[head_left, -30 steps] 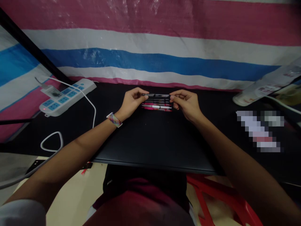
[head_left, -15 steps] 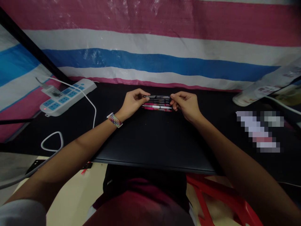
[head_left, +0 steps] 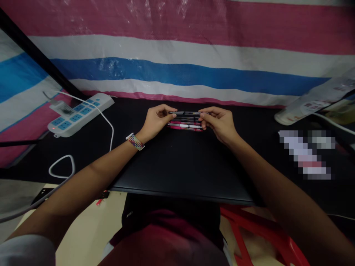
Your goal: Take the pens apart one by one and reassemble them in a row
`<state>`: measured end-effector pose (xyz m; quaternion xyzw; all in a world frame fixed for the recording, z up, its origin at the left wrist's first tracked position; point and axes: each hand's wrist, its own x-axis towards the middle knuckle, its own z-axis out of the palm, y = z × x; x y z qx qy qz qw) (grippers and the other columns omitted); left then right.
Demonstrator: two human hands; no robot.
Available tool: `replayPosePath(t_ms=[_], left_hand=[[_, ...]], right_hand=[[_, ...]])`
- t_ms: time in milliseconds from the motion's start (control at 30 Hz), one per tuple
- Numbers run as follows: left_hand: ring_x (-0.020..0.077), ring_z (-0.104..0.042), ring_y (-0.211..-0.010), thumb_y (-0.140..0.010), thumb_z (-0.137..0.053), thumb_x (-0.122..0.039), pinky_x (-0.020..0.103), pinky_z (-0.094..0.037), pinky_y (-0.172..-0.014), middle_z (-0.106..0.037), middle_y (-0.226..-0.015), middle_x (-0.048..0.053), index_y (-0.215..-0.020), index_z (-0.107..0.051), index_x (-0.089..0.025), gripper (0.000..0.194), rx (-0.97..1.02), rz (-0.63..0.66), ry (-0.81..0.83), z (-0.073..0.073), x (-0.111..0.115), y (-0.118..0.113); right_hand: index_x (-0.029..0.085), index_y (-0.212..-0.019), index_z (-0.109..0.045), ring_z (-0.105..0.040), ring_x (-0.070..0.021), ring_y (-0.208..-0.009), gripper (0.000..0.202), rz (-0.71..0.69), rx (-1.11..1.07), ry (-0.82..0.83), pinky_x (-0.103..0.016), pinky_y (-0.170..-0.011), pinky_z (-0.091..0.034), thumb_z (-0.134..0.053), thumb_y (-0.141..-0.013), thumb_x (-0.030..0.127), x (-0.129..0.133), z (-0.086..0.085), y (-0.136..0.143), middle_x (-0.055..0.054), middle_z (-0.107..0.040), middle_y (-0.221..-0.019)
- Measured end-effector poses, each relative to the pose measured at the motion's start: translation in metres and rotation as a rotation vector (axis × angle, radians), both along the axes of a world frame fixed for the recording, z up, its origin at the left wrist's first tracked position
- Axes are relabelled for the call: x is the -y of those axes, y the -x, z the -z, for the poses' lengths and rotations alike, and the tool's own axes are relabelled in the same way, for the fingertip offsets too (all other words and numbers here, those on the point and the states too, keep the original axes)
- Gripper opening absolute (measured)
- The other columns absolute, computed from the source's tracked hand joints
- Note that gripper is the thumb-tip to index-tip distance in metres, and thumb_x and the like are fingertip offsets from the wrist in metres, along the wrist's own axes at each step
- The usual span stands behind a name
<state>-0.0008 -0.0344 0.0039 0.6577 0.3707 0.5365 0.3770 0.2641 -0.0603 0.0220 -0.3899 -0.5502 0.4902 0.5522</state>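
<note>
Both ends of dark pen (head_left: 189,113) are being pinched near far edge of table (head_left: 180,162): left hand (head_left: 156,120) clamping left end, right hand (head_left: 221,122) clamping right end. Pink pens (head_left: 177,128) are lying alongside, toward front edge.

Both arms reach from the near corners toward the far middle, the left arm (head_left: 88,177) and right arm (head_left: 277,177) converging. The left hand (head_left: 155,120) points right, thumb and forefinger pinched. The right hand (head_left: 220,123) faces it, pinching likewise, its other fingers (head_left: 204,125) curled underneath. The hands stay apart.
</note>
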Motion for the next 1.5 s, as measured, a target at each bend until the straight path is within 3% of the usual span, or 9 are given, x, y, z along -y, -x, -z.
replayPosePath(t_ms=[200,400,533,700,933,1067,1167,1400,1500], left_hand=[[0.0199,-0.078,-0.089,-0.082,-0.092,-0.030,0.036,-0.065,-0.084,-0.086,-0.100,0.008,-0.097,-0.086,-0.018,0.020,0.019,0.007,-0.027,-0.0016,0.0025,-0.0020],[0.0221,-0.081,-0.094,-0.082,-0.093,-0.031,0.037,-0.067,-0.086,-0.087,-0.102,0.009,-0.095,-0.085,-0.018,0.020,0.031,0.002,-0.035,-0.0053,0.0075,-0.0050],[0.0204,-0.079,-0.090,-0.083,-0.092,-0.030,0.035,-0.065,-0.085,-0.087,-0.101,0.008,-0.097,-0.086,-0.018,0.019,0.019,0.005,-0.040,-0.0061,0.0079,-0.0046],[0.0173,-0.075,-0.080,-0.084,-0.091,-0.029,0.034,-0.062,-0.081,-0.085,-0.093,0.006,-0.101,-0.088,-0.020,0.020,0.026,-0.021,-0.047,-0.0031,0.0047,-0.0039],[0.0214,-0.079,-0.093,-0.082,-0.093,-0.032,0.036,-0.063,-0.087,-0.087,-0.103,0.008,-0.099,-0.088,-0.019,0.022,0.029,-0.017,-0.026,-0.0043,0.0056,-0.0052],[0.0196,-0.077,-0.087,-0.083,-0.092,-0.031,0.035,-0.063,-0.083,-0.087,-0.098,0.007,-0.100,-0.088,-0.020,0.021,0.032,-0.014,-0.025,-0.0027,0.0051,-0.0058],[0.0188,-0.076,-0.084,-0.083,-0.091,-0.029,0.035,-0.063,-0.081,-0.086,-0.096,0.006,-0.100,-0.088,-0.021,0.020,0.033,-0.023,-0.016,-0.0014,0.0042,-0.0061],[0.0198,-0.077,-0.089,-0.082,-0.092,-0.032,0.035,-0.062,-0.085,-0.087,-0.099,0.007,-0.101,-0.088,-0.019,0.023,0.044,0.010,-0.016,-0.0019,0.0055,-0.0072],[0.0193,-0.077,-0.088,-0.083,-0.092,-0.031,0.035,-0.062,-0.084,-0.087,-0.099,0.007,-0.101,-0.088,-0.019,0.022,0.037,0.009,-0.020,-0.0010,0.0056,-0.0072]], right_hand=[[0.021,-0.077,-0.076,-0.064,-0.0119,-0.052,0.046,0.040,0.029,0.014,-0.027,-0.047,-0.056,-0.094,-0.084,0.063,0.0008,0.0040,0.0023,-0.006,-0.077,-0.074],[0.023,-0.080,-0.075,-0.061,-0.0121,-0.050,0.050,0.047,0.065,0.034,-0.029,-0.047,-0.055,-0.091,-0.084,0.069,0.0002,0.0072,0.0031,-0.004,-0.074,-0.071],[0.024,-0.089,-0.075,-0.063,-0.0133,-0.055,0.046,-0.010,-0.060,0.094,-0.029,-0.054,-0.059,-0.089,-0.086,0.068,0.0011,0.0041,0.0047,-0.003,-0.074,-0.075],[0.020,-0.116,-0.079,-0.073,-0.0187,-0.073,0.043,-0.116,-0.228,0.224,-0.032,-0.069,-0.068,-0.065,-0.097,0.055,0.0033,-0.0014,0.0043,-0.009,-0.081,-0.093],[0.024,-0.113,-0.076,-0.076,-0.0176,-0.080,0.026,-0.078,-0.235,0.240,-0.028,-0.076,-0.069,-0.071,-0.092,0.038,-0.0004,0.0063,0.0032,-0.006,-0.079,-0.094],[0.022,-0.117,-0.077,-0.079,-0.0202,-0.092,0.028,-0.031,-0.252,0.257,-0.030,-0.081,-0.071,-0.062,-0.101,0.038,0.0024,0.0035,0.0058,-0.009,-0.082,-0.101],[0.022,-0.116,-0.078,-0.080,-0.0206,-0.095,0.026,-0.024,-0.230,0.257,-0.031,-0.084,-0.071,-0.064,-0.099,0.035,0.0035,0.0025,0.0060,-0.009,-0.082,-0.103],[0.023,-0.119,-0.078,-0.080,-0.0255,-0.102,0.040,-0.049,-0.246,0.175,-0.037,-0.085,-0.072,-0.067,-0.095,0.052,0.0041,0.0041,0.0040,-0.010,-0.083,-0.109],[0.024,-0.116,-0.077,-0.079,-0.0252,-0.101,0.036,-0.028,-0.227,0.200,-0.037,-0.084,-0.071,-0.071,-0.090,0.048,0.0035,0.0044,0.0043,-0.010,-0.082,-0.104]])
